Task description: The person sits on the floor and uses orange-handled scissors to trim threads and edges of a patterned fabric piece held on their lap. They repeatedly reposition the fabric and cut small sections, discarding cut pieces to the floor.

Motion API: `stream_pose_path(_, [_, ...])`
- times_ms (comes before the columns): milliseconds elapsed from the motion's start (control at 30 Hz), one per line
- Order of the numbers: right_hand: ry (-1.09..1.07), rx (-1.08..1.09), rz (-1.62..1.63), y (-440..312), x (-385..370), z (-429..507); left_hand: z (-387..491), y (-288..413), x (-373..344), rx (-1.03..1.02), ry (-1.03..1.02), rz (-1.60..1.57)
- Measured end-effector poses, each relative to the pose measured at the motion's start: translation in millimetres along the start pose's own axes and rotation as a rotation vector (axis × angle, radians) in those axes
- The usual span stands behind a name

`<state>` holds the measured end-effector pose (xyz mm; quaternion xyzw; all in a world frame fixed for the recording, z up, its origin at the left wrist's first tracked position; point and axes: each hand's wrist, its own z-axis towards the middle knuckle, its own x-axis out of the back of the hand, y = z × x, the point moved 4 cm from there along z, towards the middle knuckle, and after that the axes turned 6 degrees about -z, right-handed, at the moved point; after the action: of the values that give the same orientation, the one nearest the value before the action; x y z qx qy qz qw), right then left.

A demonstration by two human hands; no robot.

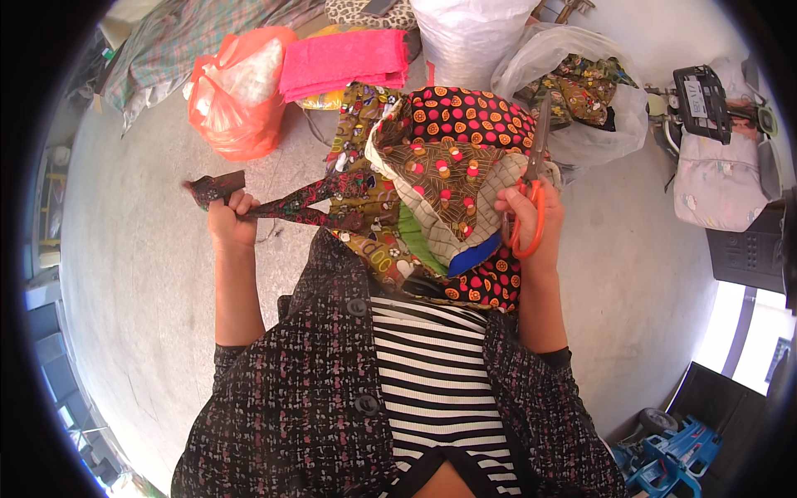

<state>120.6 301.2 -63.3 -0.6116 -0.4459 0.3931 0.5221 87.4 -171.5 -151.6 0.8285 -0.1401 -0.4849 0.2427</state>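
Observation:
My left hand [235, 216] grips a dark patterned fabric strap [289, 202] and pulls it out to the left. The strap joins an olive patterned cloth panel [373, 193] on my lap. A pair of scissors with orange handles [537, 205] is in my right hand [542, 227], the blades pointing away from me. Beneath that hand lies a bundle of sewn patchwork fabric [448, 187], with a pale quilted edge and bits of green and blue cloth showing. Black cloth with orange and pink fruit prints [470, 118] forms its far side.
Ahead on the floor stand an orange plastic bag [240, 127] with white stuffing, a folded pink towel [345, 62] and a large white sack [470, 37]. A clear plastic bag [613, 146] holds patterned cloth. At right are a scooter with a black basket [703, 103] and a blue toy vehicle [675, 454].

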Motion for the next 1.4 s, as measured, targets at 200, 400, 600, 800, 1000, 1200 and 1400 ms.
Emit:
stream_pose_path(200, [0.014,0.022,0.021,3,1,-1,25,28,31,-0.129,0.212,0.306])
stream_pose_path(400, [0.052,0.004,-0.022,3,2,-1,29,72,35,-0.238,0.286,0.367])
stream_pose_path(600, [0.061,0.029,-0.125,0,2,-1,-6,52,-32,-0.719,0.062,0.763])
stream_pose_path(800, [0.045,0.033,-0.125,3,4,1,-99,-48,-139,-0.178,-0.897,1.125])
stream_pose_path(1000, [0.065,0.054,-0.069,5,5,2,-149,-111,-190,-0.039,-1.574,1.461])
stream_pose_path(1200, [0.045,0.053,-0.085,6,6,4,-154,-104,-190,-0.292,-1.595,1.549])
stream_pose_path(1400, [0.041,0.029,-0.068,8,6,10,-152,-100,-179,-0.599,-1.467,1.658])
